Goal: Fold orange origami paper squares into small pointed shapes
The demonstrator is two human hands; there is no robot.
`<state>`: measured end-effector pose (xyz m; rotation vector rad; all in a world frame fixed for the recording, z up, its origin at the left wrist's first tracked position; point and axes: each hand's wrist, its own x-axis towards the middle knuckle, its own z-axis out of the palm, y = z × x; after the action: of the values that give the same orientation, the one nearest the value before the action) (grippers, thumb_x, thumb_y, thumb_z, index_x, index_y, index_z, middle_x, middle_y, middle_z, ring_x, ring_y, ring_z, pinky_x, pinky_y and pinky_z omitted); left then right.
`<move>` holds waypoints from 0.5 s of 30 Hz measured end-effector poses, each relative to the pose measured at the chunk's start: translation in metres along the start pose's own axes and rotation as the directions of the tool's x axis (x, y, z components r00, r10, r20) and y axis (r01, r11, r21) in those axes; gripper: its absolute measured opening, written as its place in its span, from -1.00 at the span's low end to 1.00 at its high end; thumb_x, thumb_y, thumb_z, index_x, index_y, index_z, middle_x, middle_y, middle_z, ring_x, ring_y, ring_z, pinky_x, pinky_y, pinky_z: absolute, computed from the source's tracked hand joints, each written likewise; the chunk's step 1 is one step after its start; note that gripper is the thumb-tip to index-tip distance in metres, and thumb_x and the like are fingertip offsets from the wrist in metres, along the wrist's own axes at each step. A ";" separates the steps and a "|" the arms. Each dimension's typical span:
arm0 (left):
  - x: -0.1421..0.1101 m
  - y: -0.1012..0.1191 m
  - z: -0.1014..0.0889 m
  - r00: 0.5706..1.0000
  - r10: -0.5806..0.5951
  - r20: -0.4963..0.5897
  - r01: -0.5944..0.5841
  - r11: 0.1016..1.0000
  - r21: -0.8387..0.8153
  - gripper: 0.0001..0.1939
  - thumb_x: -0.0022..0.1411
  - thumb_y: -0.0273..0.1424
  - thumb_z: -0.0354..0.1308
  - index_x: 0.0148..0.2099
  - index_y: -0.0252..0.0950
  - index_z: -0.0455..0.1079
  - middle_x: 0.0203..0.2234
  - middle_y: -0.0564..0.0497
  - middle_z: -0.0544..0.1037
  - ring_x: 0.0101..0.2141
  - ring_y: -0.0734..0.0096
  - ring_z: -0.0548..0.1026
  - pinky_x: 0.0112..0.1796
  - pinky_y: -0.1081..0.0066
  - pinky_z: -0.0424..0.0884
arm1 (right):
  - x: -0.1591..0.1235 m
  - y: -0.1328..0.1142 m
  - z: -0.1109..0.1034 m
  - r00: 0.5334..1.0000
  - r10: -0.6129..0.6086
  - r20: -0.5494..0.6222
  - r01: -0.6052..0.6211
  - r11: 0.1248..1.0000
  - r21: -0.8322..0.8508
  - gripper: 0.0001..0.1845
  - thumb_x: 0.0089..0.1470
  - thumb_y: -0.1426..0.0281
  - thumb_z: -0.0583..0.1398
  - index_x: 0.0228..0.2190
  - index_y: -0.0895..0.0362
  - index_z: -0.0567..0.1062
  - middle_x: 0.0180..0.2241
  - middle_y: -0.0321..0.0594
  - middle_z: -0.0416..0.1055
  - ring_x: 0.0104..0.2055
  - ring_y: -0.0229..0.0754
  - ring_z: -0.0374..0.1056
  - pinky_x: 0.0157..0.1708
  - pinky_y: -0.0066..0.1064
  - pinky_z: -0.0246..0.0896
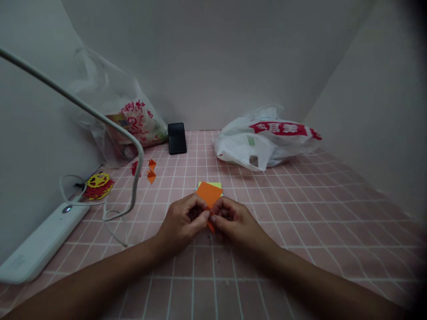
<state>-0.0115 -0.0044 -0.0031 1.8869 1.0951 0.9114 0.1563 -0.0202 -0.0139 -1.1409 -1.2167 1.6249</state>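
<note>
Both hands meet over the pink checked surface, pinching a small folded piece of orange paper (211, 226). My left hand (183, 220) has thumb and forefinger closed on its left side, and my right hand (236, 218) grips it from the right in the same way. Much of the folded paper is hidden by the fingers. Just beyond the fingertips lies an orange paper square (209, 194), turned at an angle on top of a yellow-green paper (217, 184). Whether the square touches the held piece cannot be made out.
Several small folded paper cranes (151, 176) stand at left, near yellow and red cut-outs (98, 180). A white power strip (43, 242) and grey cable (100, 116) occupy the left side. Behind are a black phone (177, 138), a clear plastic bag (116, 120) and a white plastic bag (240, 142).
</note>
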 end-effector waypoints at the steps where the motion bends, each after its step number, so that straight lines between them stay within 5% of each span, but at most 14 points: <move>1: 0.000 0.000 0.000 1.000 0.000 0.000 0.000 1.000 0.006 -0.91 0.21 -0.45 0.11 -0.38 -0.29 0.34 -0.51 0.07 0.42 -0.49 0.48 0.35 -0.43 0.45 0.26 | 0.000 0.000 0.000 1.000 0.004 0.003 -0.004 1.000 0.016 -0.78 0.00 0.33 0.27 -0.45 0.09 0.30 -0.63 -0.44 0.31 -0.65 -0.36 0.20 -0.64 -0.51 0.06; 10: 0.005 0.001 -0.005 0.987 -0.022 -0.158 0.015 0.999 -0.043 -0.92 0.15 -0.46 0.15 -0.41 -0.28 0.34 -0.41 0.04 0.41 -0.36 0.41 0.40 -0.33 0.42 0.31 | 0.002 0.002 -0.003 1.000 0.009 0.020 -0.011 0.996 0.088 -0.76 0.06 0.26 0.24 -0.40 0.09 0.28 -0.60 -0.43 0.34 -0.67 -0.39 0.19 -0.67 -0.55 0.05; 12: 0.007 0.001 -0.007 0.978 -0.158 -0.133 0.129 0.970 -0.204 -0.91 0.13 -0.41 0.18 -0.40 -0.29 0.36 -0.41 0.03 0.44 -0.35 0.40 0.42 -0.28 0.40 0.34 | 0.003 0.004 -0.004 1.000 -0.010 0.018 0.009 0.997 0.077 -0.76 0.06 0.26 0.24 -0.40 0.09 0.28 -0.61 -0.45 0.30 -0.67 -0.39 0.18 -0.68 -0.55 0.02; 15: 0.010 0.000 -0.007 0.916 -0.401 0.024 0.359 0.792 -0.494 -0.83 0.07 -0.33 0.24 -0.40 -0.30 0.35 -0.50 0.07 0.46 -0.46 0.46 0.41 -0.35 0.43 0.35 | 0.003 0.004 -0.004 0.999 -0.047 0.020 0.046 0.998 0.053 -0.76 0.04 0.27 0.27 -0.39 0.09 0.30 -0.57 -0.45 0.27 -0.65 -0.39 0.17 -0.66 -0.54 0.04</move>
<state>-0.0141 0.0065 0.0023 1.1641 1.1109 0.9266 0.1587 -0.0170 -0.0194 -1.0578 -1.1978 1.6283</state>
